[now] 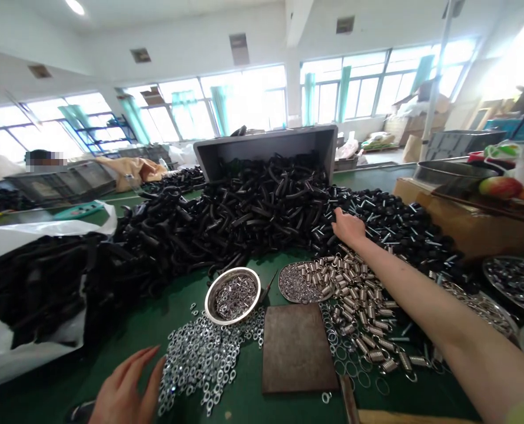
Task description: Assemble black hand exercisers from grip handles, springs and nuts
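My left hand (127, 386) rests low at the left with its fingers stretched out, beside a heap of small metal ring tabs (204, 359). It holds nothing. Reaching far forward, my right hand (349, 227) is at the pile of black knobs with metal pins (390, 215); its fingers are curled together, and what lies between them is hidden. Below that hand spread many metal coil springs (363, 294). A square metal plate (298, 350) lies in front of me. Behind it are a round steel bowl of small pins (209, 297) and a tray of tiny metal parts (295, 282).
A big heap of black curved handles (244, 218) spills from a tipped grey crate (266, 141). At the left lies a white bag (32, 238) of black parts. A cardboard box (443, 221) and metal bowls stand right. Thin rings (350, 368) lie beside the plate.
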